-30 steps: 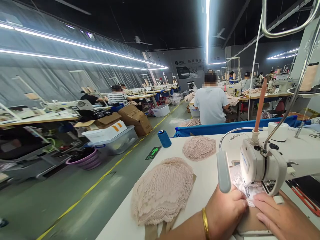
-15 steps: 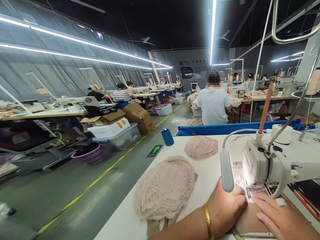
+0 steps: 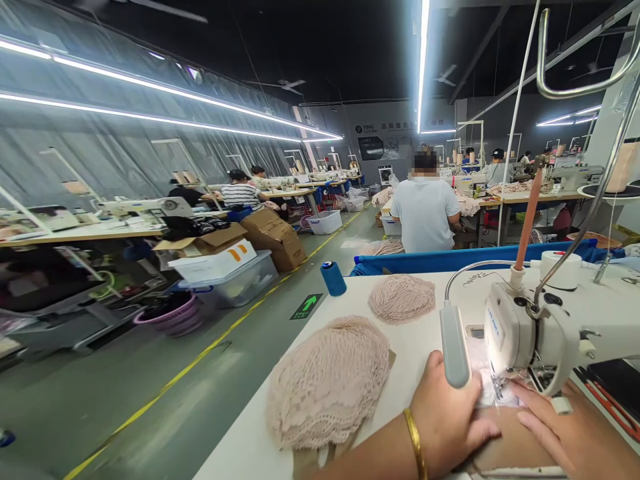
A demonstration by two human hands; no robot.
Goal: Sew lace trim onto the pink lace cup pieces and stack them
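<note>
My left hand (image 3: 447,417), with a gold bangle on the wrist, lies flat on a beige fabric piece (image 3: 505,443) in front of a white sewing machine (image 3: 535,330). My right hand (image 3: 565,433) presses the same piece from the right, its fingers stretched toward the needle. White lace (image 3: 493,390) sits under the presser foot between both hands. A large pile of pink lace pieces (image 3: 327,383) lies to the left of my left hand. A smaller pink lace pile (image 3: 403,298) rests further back on the white table (image 3: 420,347).
A blue thread cone (image 3: 333,278) stands at the table's far left corner. A grey lamp head (image 3: 454,347) hangs over my left hand. Red-handled scissors (image 3: 613,407) lie at the right. A person in a white shirt (image 3: 425,210) sits ahead. Boxes (image 3: 273,237) and bins line the aisle.
Both hands have slid slightly forward with the fabric toward the needle. The view shifted a little; nothing else moved.
</note>
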